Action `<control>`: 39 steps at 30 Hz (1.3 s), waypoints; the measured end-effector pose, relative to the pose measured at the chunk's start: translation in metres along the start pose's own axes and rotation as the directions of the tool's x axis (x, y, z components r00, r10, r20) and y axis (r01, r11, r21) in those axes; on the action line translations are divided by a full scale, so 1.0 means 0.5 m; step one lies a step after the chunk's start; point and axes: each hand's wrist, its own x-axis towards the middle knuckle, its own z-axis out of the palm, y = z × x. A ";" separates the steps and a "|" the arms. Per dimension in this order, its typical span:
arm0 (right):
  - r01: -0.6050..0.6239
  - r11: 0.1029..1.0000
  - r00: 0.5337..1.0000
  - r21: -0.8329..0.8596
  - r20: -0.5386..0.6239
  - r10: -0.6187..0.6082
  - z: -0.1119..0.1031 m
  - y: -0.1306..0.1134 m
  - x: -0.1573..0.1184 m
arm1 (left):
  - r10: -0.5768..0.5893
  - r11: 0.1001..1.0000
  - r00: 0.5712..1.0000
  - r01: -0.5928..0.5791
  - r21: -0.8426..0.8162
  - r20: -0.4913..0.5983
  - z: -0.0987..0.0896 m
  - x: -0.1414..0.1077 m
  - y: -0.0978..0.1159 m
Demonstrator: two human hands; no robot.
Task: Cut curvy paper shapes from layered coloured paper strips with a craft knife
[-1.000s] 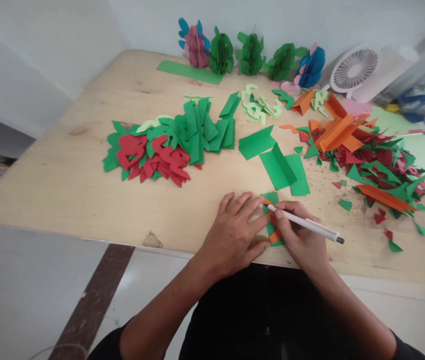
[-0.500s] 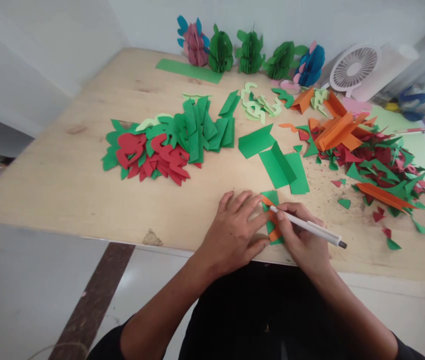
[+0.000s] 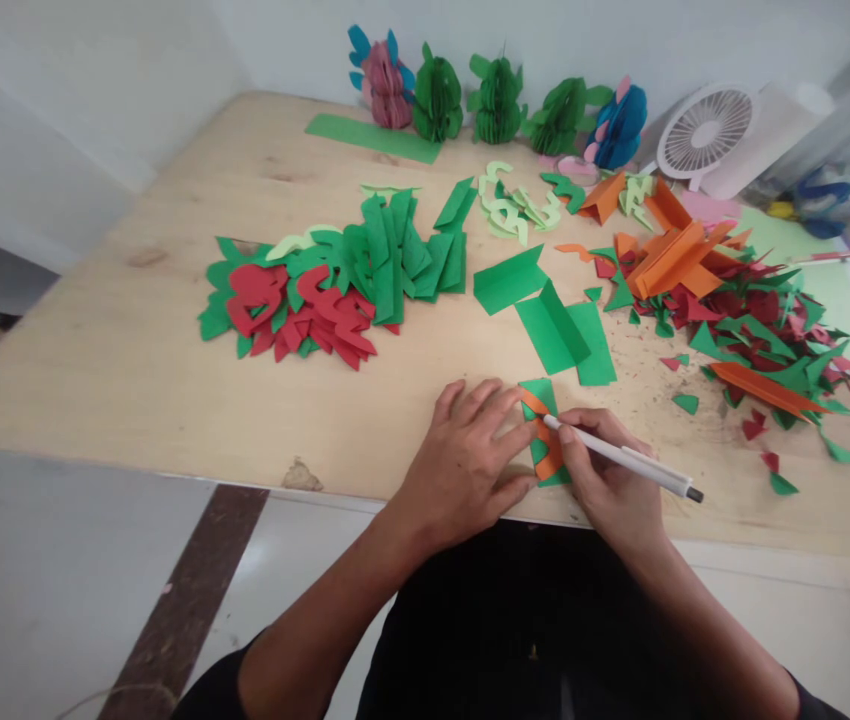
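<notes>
A white pen (image 3: 627, 458) is pinched in my right hand (image 3: 609, 475), its tip on a curvy orange paper shape (image 3: 549, 462). That shape lies on a green paper piece (image 3: 540, 388) near the table's front edge. My left hand (image 3: 470, 455) rests beside them with fingers spread, its fingertips pressing on the left edge of the papers. Just beyond the hands lie folded green papers (image 3: 556, 328). Part of the orange shape is hidden by the fingers.
Red cutouts (image 3: 256, 292) and green cutouts (image 3: 391, 260) are heaped left of centre. Orange folded papers (image 3: 676, 262) and scraps (image 3: 755, 340) cover the right. Paper honeycomb figures (image 3: 496, 103) and a white fan (image 3: 706, 135) stand at the back of the wooden table (image 3: 132, 370).
The pen's tip has moved slightly to the right and down along the orange shape, and its rear end has shifted right. The whole view has shifted a little. My left hand stays in place.
</notes>
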 end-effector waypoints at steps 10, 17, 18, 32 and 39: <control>-0.044 0.999 0.999 0.013 0.007 0.044 0.001 0.007 -0.004 | -0.008 1.000 1.000 0.008 -0.008 0.008 0.000 -0.001 0.001; 0.006 0.999 1.000 0.039 0.019 -0.007 -0.005 0.006 -0.004 | -0.003 1.000 1.000 0.003 -0.008 -0.001 0.000 -0.001 -0.001; 0.034 0.999 0.999 0.025 0.031 -0.035 -0.005 0.004 -0.002 | -0.004 1.000 1.000 0.004 -0.009 -0.001 0.000 -0.001 -0.001; 0.178 0.981 0.983 -0.077 0.062 -0.174 -0.001 -0.003 0.003 | 0.012 1.000 1.000 -0.012 -0.023 -0.007 0.000 -0.003 -0.003; 0.174 0.981 0.984 -0.086 0.056 -0.169 -0.001 -0.006 0.005 | 0.019 0.999 1.000 -0.020 -0.030 -0.003 0.000 -0.004 -0.004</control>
